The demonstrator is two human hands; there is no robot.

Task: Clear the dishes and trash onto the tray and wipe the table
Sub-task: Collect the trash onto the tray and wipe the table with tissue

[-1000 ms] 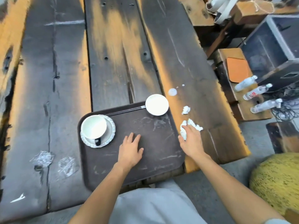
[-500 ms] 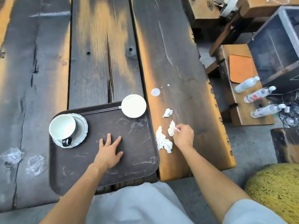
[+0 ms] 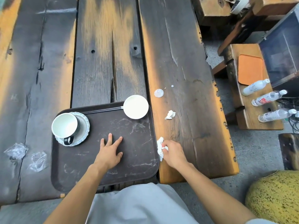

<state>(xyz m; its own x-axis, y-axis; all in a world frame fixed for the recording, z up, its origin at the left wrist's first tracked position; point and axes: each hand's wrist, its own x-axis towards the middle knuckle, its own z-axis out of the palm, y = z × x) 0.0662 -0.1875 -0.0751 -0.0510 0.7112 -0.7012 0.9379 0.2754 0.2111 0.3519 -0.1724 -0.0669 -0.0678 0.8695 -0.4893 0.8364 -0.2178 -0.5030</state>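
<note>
Since a moment ago, my right hand [image 3: 174, 153] has slid left with the tissue [image 3: 160, 147], and now the tissue touches the right rim of the tray [image 3: 77, 167]. My fingers are curled round the tissue and hold it tight. My left hand [image 3: 110, 152] stays flat on the tray floor, fingers spread, holding nothing.

The tray holds a cup [image 3: 64, 125] on a saucer [image 3: 84, 126] in the far left corner. Inside the cup I see only white. A bowl [image 3: 135, 107] sits in the far right corner, partly over the rim, and it looks white inside too. Chopsticks [image 3: 103, 110] lie along the far rim, and their tips reach the bowl.

The tray sits close to the near edge of the table [image 3: 186, 62]. Most of the tray floor between the cup, the bowl and my left hand is bare. On the plank to the right, a small scrap [image 3: 169, 114] of tissue lies near the bowl, and a white spill [image 3: 158, 93] sits a bit farther off. Two clear wrappers [image 3: 38, 160] lie on the table left of the tray, apart from it.
</note>
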